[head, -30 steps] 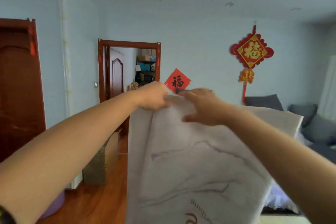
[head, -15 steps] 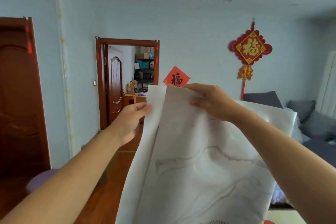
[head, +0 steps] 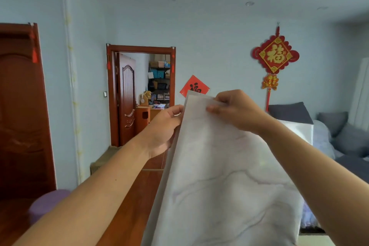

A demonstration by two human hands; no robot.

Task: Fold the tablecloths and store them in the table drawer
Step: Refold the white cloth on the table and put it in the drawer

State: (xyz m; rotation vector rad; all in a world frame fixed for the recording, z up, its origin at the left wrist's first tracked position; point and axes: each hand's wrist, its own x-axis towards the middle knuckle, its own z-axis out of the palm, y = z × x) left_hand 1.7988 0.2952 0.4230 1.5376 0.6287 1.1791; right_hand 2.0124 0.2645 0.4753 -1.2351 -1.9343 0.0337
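A white tablecloth (head: 223,175) with a grey marble pattern hangs upright in front of me, folded over on itself, its top corner at chest height. My right hand (head: 233,110) pinches that top corner, thumb in front and fingers behind. My left hand (head: 165,128) holds the cloth's left edge a little lower, its fingers curled round the edge. The cloth's lower part runs out of the frame at the bottom. No table or drawer shows.
A grey sofa (head: 343,136) with cushions stands at the right. An open doorway (head: 141,94) leads to a cluttered room straight ahead. A brown door (head: 22,110) is at the left, a cardboard box (head: 103,160) by the wall, a purple stool (head: 46,205) low left.
My left hand let go of the top corner and slid down to the cloth's left edge. My right hand took over the top corner and kept it raised.
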